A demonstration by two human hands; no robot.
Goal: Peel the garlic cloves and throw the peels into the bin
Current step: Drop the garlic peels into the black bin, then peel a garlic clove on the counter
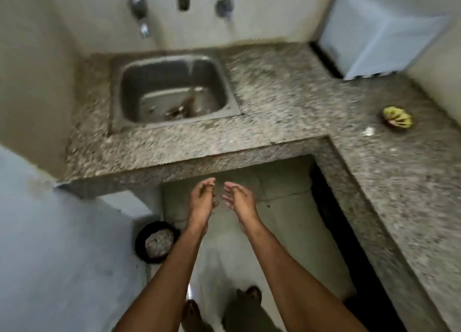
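My left hand (202,199) and my right hand (238,200) are stretched out side by side below the counter's front edge, palms facing each other. Their fingers are loosely curled, and I see nothing plainly held in either; the frame is blurred. A round black bin (139,240) stands on the floor at lower left, left of my left forearm, with pale peel scraps inside. On the right arm of the counter lies a small white scrap (368,131), next to a yellow-green object (397,117) that holds pale pieces.
A speckled granite L-shaped counter (274,87) runs ahead and along the right. A steel sink (232,107) is set in it, with water running from a wall tap (225,6). A white box (379,32) sits at the back right. My feet (253,294) stand on a pale floor.
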